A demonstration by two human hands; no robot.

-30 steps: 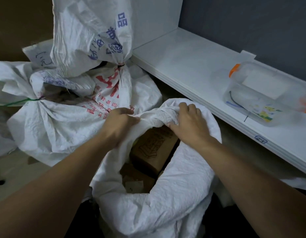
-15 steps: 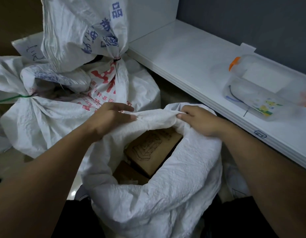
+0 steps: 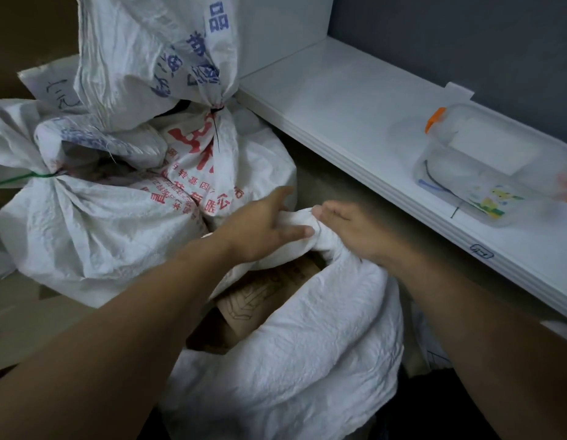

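A white woven sack (image 3: 307, 354) stands open in front of me with brown cardboard boxes (image 3: 260, 296) inside it. My left hand (image 3: 260, 227) and my right hand (image 3: 349, 230) meet at the sack's far rim. Both grip a bunched fold of the white fabric between thumb and fingers, close together and nearly touching. The fold is gathered into a thick roll between the two hands. The near rim of the sack sags outward toward me.
Several tied white sacks (image 3: 101, 223) with red and blue print are piled at the left. A white shelf (image 3: 355, 115) runs along the right, bearing a clear plastic container (image 3: 498, 166) with orange clips. A grey wall rises behind it.
My hands have drawn closer together along the rim, bunching the far edge of the sack into a tight roll. The sack's mouth has narrowed at the far side.
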